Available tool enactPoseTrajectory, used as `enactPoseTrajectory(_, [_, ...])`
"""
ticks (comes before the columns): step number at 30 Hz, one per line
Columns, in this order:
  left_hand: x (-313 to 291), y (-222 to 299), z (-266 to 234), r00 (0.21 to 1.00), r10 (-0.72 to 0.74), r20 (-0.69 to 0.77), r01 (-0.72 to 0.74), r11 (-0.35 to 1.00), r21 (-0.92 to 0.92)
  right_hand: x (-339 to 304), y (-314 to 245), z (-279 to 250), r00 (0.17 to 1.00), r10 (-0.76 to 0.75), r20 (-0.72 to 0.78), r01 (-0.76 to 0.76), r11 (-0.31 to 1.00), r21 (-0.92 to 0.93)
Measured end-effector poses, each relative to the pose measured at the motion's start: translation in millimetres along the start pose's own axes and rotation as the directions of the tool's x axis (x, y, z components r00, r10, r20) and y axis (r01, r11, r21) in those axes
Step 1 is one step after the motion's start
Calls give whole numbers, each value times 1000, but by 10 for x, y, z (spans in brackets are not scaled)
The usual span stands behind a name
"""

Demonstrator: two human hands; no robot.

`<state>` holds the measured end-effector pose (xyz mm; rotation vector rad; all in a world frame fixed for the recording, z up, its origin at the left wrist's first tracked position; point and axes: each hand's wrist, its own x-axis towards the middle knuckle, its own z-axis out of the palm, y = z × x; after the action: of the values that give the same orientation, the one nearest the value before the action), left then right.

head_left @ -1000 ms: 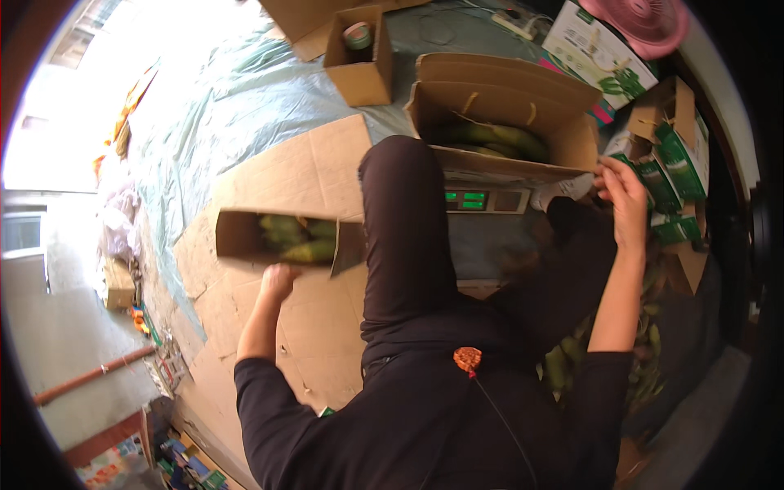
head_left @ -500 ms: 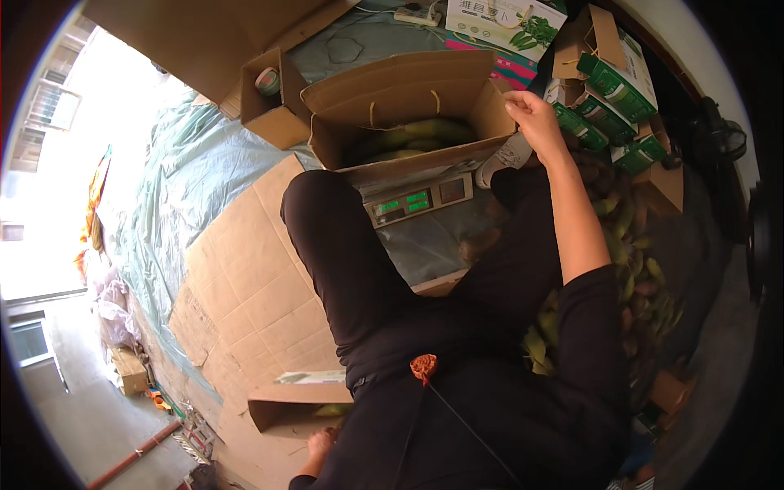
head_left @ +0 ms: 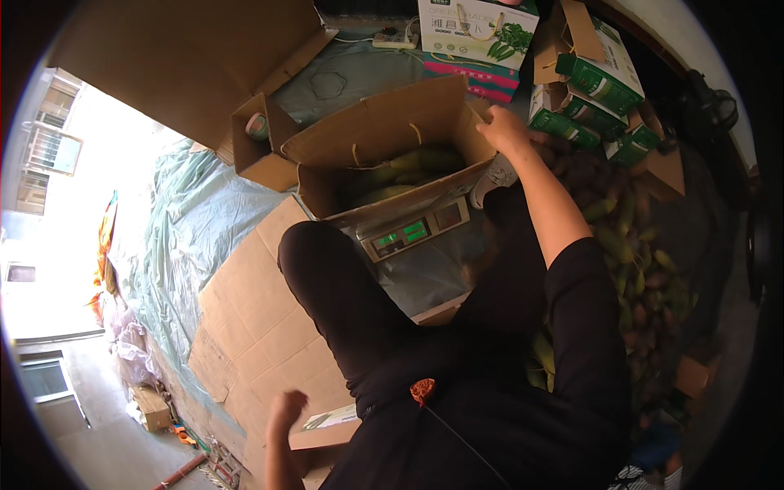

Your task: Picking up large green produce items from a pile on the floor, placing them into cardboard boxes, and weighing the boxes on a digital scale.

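Note:
An open cardboard box [head_left: 392, 204] with rope handles stands on a digital scale [head_left: 412, 233] with lit green digits. Several long green radishes [head_left: 408, 166] lie inside it. My right hand [head_left: 504, 131] grips the box's upper right edge, fingers closed on the cardboard. My left hand [head_left: 286, 408] is raised above the cardboard sheet at lower left, beside a smaller carton [head_left: 327, 437]. Its fingers look curled but are smeared by motion, and I make out nothing in them.
Loose green radishes [head_left: 625, 253] are heaped at my right. Green-and-white gift boxes [head_left: 604, 90] are stacked at far right. A small carton [head_left: 269, 139] holding a tape roll [head_left: 256, 126] adjoins the box's left side. Flattened cardboard [head_left: 253, 294] covers the floor at left.
My left hand has lifted away from the smaller carton and moved up and left. My right hand stays at the box's edge. The whole view has shifted slightly.

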<state>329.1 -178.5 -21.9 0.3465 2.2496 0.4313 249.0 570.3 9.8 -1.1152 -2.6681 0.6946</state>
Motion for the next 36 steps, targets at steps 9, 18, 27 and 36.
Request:
enactPoseTrajectory(9, [2116, 2453, -1819, 883, 213, -418, -300, 941, -155, 94, -6, 101, 986, 25, 167, 7, 982, -191])
enactPoseTrajectory(18, [3185, 2978, -1845, 992, 71, -102, -72, 997, 2, 305, -151, 143, 981, -42, 189, 93, 959, -267])
enactPoseTrajectory(27, [3243, 2604, -1832, 955, 57, -292, -97, 988, -123, 324, -725, -67, 979, -167, 120, 195, 939, -283])
enactPoseTrajectory(36, [2460, 1631, -2116, 843, -106, -528, -153, 893, -424, 52, -2097, 99, 866, -498, 52, 497, 844, -201])
